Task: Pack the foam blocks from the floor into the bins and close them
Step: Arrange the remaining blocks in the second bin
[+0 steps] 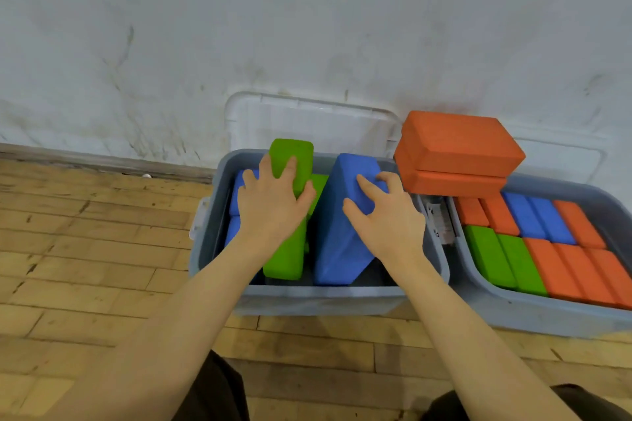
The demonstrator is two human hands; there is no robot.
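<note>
While hands (273, 202) grip: two bins (318, 297).

Green block (290, 161) and blue block (342, 215) stand tilted in grey bin (318, 297)

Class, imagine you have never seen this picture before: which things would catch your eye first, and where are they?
Probably the two orange blocks, stacked at the back where the two grey bins meet. Next, the hands in the left bin: the left hand grips an upright green block, while the right hand holds a tilted blue block. The right bin shows a tidy layer of orange, blue and green blocks.
</note>
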